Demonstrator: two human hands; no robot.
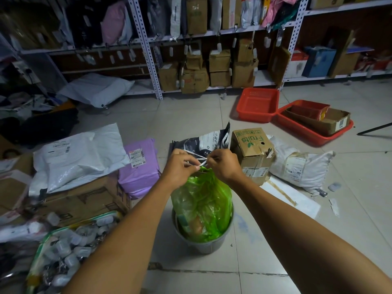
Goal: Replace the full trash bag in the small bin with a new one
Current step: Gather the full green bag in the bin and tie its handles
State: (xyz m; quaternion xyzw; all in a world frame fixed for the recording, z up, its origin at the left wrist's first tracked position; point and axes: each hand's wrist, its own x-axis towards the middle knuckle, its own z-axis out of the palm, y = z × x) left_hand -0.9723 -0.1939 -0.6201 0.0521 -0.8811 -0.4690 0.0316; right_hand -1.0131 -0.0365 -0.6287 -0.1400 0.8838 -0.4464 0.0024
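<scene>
A full green trash bag (203,204) stands in a small grey bin (201,245) on the tiled floor, its gathered top rising above the rim. A thin white drawstring (198,158) runs across the bag's neck. My left hand (180,166) pinches one end of the string, and my right hand (222,164) pinches the other end. Both hands meet just above the bag's bunched top. Rubbish shows through the translucent plastic.
Parcels crowd the floor: a white mailer (82,158) and purple mailer (137,166) at left, a "Fruits" carton (252,149) and white sack (301,168) at right. Two red baskets (257,105) sit further back. Shelves of boxes (212,66) line the wall. A bag of small bottles (70,249) lies near left.
</scene>
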